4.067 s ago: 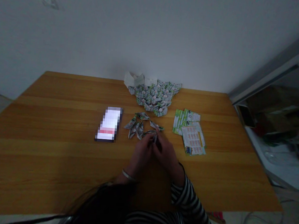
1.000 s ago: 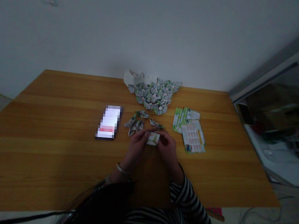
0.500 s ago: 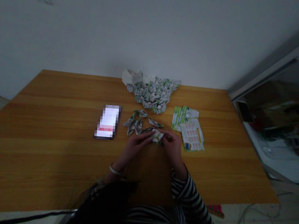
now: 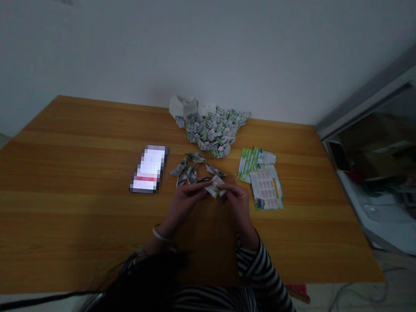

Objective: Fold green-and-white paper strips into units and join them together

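Since a second ago, the small printed paper (image 4: 215, 187), then held out flatter between the hands, has been drawn into a tighter, tilted shape, and the view has shifted slightly. A wooden table (image 4: 66, 164) is seen under everything. Well beyond the fingertips, at the far edge, a large heap of folded pieces (image 4: 212, 130) is piled loose, with a crumpled white wrapper (image 4: 183, 106) at its far-left side; whether that wrapper holds anything cannot be told, and no other container is seen. To the right of the right fingers (image 4: 227, 191), a fanned stack of flat printed sheets (image 4: 262, 177) is laid, not yet folded. To the left of the left fingers (image 4: 200, 188), a lit phone (image 4: 149, 169) lies flat. Just beyond the fingertips, a small cluster of folded pieces (image 4: 188, 171) is scattered. Much of the folding is judged done, going by the heap and the cluster, while the flat stack is left. The paper is pinched from both sides just above the table: the left hand (image 4: 182, 204) is closed on its left edge with fingertips together, and the right hand (image 4: 238, 206) is clamped on its right edge.
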A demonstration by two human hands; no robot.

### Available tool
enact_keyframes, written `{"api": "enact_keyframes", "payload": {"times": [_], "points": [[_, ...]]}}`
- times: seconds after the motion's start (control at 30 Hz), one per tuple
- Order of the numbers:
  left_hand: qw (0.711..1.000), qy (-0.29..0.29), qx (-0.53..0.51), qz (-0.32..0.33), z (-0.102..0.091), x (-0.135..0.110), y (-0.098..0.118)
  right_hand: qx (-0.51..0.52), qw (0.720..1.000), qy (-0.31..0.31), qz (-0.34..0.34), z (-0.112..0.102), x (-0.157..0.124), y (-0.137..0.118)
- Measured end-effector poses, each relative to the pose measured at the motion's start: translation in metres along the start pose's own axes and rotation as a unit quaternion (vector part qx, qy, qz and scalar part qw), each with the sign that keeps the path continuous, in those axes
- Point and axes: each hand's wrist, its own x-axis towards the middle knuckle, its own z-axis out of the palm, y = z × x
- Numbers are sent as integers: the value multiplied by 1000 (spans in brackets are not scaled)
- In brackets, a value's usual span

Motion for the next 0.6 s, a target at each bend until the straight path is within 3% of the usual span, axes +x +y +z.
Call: {"api": "enact_keyframes", "payload": {"times": [0.27, 0.43, 0.6], "points": [[999, 35, -22, -1, 0, -2, 4, -15, 992, -122, -23, -2, -1, -3], [999, 30, 10, 16, 4, -4, 4, -67, 992, -111, -8, -2, 0, 2], [987, 94, 102, 81, 15, -9, 1, -81, 989, -123, -8, 2, -2, 4]]}}
